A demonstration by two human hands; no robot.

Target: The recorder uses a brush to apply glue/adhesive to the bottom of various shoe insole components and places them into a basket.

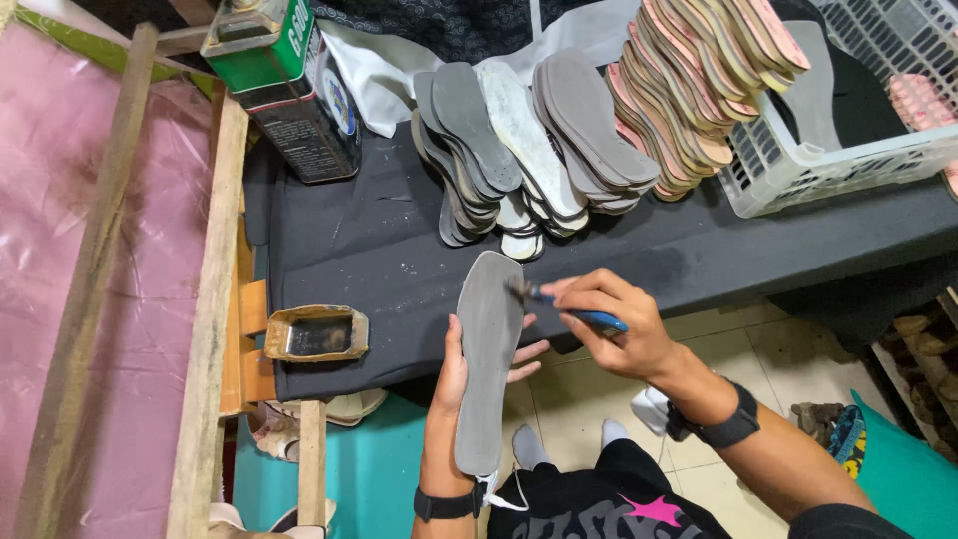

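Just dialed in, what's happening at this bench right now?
A person holds a grey insole flat on the left hand and touches a blue-handled brush in the right hand to its upper end. A glue tray sits on the black table. Stacked insoles lie behind, beside a white basket and a green can.

Grey insole (489,359); blue, perhaps dark-bristled, brush (574,307).

left hand (461,371) holds grey insole (488,359) | right hand (609,324) holds blue-handled brush (569,304) on it
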